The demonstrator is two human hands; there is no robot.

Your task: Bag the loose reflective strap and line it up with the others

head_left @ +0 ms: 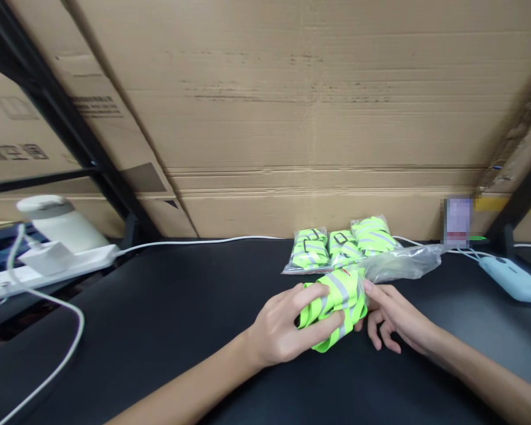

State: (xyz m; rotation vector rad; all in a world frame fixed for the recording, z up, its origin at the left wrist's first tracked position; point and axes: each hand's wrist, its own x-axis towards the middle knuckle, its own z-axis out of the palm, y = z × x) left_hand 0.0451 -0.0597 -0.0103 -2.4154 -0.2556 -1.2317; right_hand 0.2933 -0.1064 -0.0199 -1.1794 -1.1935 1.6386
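My left hand (283, 327) is wrapped round a folded bundle of neon yellow-green reflective straps (336, 304) with silver-grey stripes, held above the black table. At the bundle's right side, the thumb and forefinger of my right hand (393, 319) pinch the edge of a clear plastic bag (407, 262), while its other fingers hang loosely curled. The bag stretches away to the right, crumpled and flat. Just behind the bundle lie three packed strap bundles in clear bags: a left packet (310, 249), a middle packet (343, 245) and a right packet (375, 236). Black buckles show on the left and middle ones.
Cardboard (314, 118) walls off the table's back. At left, a white bottle (71, 224) stands behind a power strip (84, 262) with a plugged-in charger and a looping white cable (77, 330). A light blue device (513, 280) lies at right, near a blurred purple item (458, 221).
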